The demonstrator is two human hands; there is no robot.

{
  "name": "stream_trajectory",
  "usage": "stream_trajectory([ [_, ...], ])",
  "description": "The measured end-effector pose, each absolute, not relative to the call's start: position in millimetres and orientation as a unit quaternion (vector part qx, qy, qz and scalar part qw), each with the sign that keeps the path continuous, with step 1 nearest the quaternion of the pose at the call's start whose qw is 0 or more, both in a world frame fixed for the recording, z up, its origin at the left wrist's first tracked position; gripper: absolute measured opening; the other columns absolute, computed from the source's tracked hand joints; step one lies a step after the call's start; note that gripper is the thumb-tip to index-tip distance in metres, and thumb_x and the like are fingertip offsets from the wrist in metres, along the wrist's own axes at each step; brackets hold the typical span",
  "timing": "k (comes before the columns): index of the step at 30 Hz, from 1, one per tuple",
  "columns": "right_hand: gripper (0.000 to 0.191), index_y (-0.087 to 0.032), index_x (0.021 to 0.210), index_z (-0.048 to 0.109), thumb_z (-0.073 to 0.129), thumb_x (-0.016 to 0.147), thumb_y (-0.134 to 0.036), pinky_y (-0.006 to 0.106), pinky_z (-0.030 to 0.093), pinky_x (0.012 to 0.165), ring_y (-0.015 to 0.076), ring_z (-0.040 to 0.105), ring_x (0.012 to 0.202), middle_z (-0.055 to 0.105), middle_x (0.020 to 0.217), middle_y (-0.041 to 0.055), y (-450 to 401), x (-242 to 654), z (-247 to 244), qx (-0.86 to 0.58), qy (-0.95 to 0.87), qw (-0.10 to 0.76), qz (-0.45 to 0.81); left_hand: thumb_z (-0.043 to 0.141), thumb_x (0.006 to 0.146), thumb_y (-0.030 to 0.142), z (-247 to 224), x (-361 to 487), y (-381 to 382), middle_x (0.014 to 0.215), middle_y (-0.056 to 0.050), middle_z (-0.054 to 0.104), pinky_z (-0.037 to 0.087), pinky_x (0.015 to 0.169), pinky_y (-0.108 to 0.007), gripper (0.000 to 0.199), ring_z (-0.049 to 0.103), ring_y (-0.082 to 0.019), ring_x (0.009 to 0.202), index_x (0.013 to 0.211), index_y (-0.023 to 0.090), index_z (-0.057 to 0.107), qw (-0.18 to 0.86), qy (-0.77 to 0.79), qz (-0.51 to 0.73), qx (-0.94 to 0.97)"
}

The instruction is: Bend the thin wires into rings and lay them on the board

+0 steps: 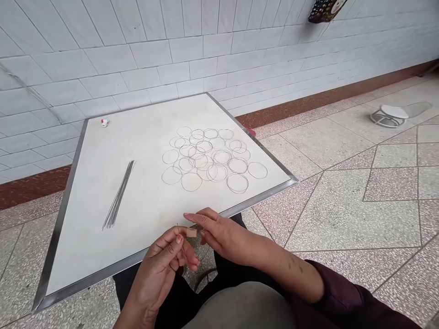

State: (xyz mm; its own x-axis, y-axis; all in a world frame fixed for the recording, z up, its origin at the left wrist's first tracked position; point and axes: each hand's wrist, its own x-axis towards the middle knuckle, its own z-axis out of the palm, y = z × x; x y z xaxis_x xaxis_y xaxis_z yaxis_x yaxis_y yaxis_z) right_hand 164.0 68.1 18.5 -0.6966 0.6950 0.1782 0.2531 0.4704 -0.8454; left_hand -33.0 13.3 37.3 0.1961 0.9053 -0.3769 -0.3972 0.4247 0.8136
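Note:
My left hand (164,260) is just beyond the table's near edge, thumb and index finger pinched on a thin metal wire (178,230). One of its fingertips has a tan bandage (191,233) around it. Close beside it, my right hand (221,234) has its fingers reaching left over the wire and the thumb beneath, with the wire running between them. Most of the wire's length is hidden by the hands. On the white table lie many thin wire rings (192,182), overlapping in a loose group. A bundle of straight wires (119,196) rests to the left.
The white table (144,137) has a metal-trimmed edge and stands by a tiled wall. A small white and red object (105,123) sits near its far left corner. On the floor at the far right is a low white-seated stool (391,114). A dark patterned item (324,10) hangs above.

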Motion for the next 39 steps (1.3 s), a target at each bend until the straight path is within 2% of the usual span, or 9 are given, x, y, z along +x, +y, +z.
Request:
stream_trajectory([
  [5, 0.071, -0.03, 0.152, 0.03, 0.043, 0.088, -0.003, 0.031, 0.059, 0.073, 0.0137, 0.059, 0.079, 0.051, 0.126, 0.0101, 69.2, 161.1, 7.6, -0.299, -0.852, 0.261, 0.341, 0.066, 0.086, 0.041, 35.7, -29.5, 15.7, 0.063, -0.009, 0.07, 0.054, 0.069, -0.036, 0.027, 0.065, -0.02, 0.059, 0.09, 0.016, 0.076, 0.727, 0.442, 0.449, 0.272],
  [9, 0.077, -0.03, 0.153, 0.026, 0.045, 0.085, 0.001, 0.03, 0.057, 0.075, 0.0145, 0.06, 0.084, 0.049, 0.128, 0.0107, 68.3, 162.2, 3.9, -0.29, -0.872, 0.222, 0.327, 0.066, 0.086, 0.041, 35.5, -28.6, 16.1, 0.066, -0.012, 0.072, 0.055, 0.069, -0.038, 0.029, 0.068, -0.023, 0.063, 0.087, 0.014, 0.077, 0.735, 0.437, 0.44, 0.274],
  [14, 0.085, -0.034, 0.154, 0.023, 0.049, 0.082, 0.004, 0.028, 0.055, 0.077, 0.0138, 0.058, 0.087, 0.05, 0.124, 0.0079, 65.5, 162.9, 2.8, -0.265, -0.874, 0.221, 0.342, 0.068, 0.083, 0.042, 37.1, -27.4, 14.9, 0.066, -0.013, 0.074, 0.054, 0.065, -0.037, 0.029, 0.069, -0.025, 0.06, 0.079, 0.015, 0.077, 0.742, 0.446, 0.423, 0.268],
  [19, 0.085, -0.036, 0.152, 0.027, 0.053, 0.082, 0.004, 0.028, 0.054, 0.078, 0.014, 0.058, 0.09, 0.05, 0.124, 0.0068, 65.0, 164.4, 6.2, -0.252, -0.863, 0.234, 0.37, 0.065, 0.085, 0.043, 38.9, -26.9, 14.2, 0.066, -0.014, 0.074, 0.053, 0.065, -0.038, 0.032, 0.07, -0.027, 0.061, 0.08, 0.013, 0.077, 0.747, 0.447, 0.414, 0.266],
  [24, 0.083, -0.035, 0.155, 0.02, 0.049, 0.087, 0.003, 0.029, 0.053, 0.083, 0.0148, 0.059, 0.094, 0.053, 0.122, 0.0077, 67.2, 163.8, 12.1, -0.243, -0.868, 0.232, 0.366, 0.066, 0.082, 0.042, 33.8, -31.7, 12.8, 0.068, -0.014, 0.074, 0.055, 0.066, -0.04, 0.03, 0.07, -0.028, 0.064, 0.08, 0.015, 0.077, 0.747, 0.444, 0.432, 0.242],
  [27, 0.078, -0.035, 0.154, 0.024, 0.047, 0.089, 0.002, 0.027, 0.052, 0.083, 0.0145, 0.059, 0.096, 0.054, 0.122, 0.0073, 70.5, 163.4, 14.6, -0.23, -0.872, 0.24, 0.359, 0.064, 0.083, 0.041, 28.7, -33.8, 12.5, 0.069, -0.012, 0.073, 0.055, 0.069, -0.042, 0.029, 0.068, -0.026, 0.062, 0.079, 0.016, 0.077, 0.745, 0.45, 0.433, 0.235],
  [32, 0.078, -0.033, 0.154, 0.025, 0.044, 0.088, 0.005, 0.026, 0.051, 0.09, 0.0146, 0.057, 0.109, 0.053, 0.128, 0.0079, 74.5, 164.9, 20.6, -0.166, -0.884, 0.228, 0.372, 0.058, 0.086, 0.048, 29.1, -31.2, 11.0, 0.067, -0.013, 0.072, 0.053, 0.065, -0.038, 0.04, 0.064, -0.024, 0.057, 0.069, 0.016, 0.075, 0.74, 0.458, 0.405, 0.28],
  [39, 0.075, -0.032, 0.152, 0.033, 0.048, 0.086, 0.001, 0.028, 0.052, 0.092, 0.0166, 0.059, 0.109, 0.055, 0.128, 0.007, 76.4, 167.5, 27.5, -0.161, -0.892, 0.199, 0.373, 0.053, 0.089, 0.047, 37.5, -25.4, 7.3, 0.067, -0.011, 0.072, 0.051, 0.064, -0.037, 0.042, 0.065, -0.024, 0.058, 0.067, 0.017, 0.073, 0.716, 0.485, 0.383, 0.324],
])
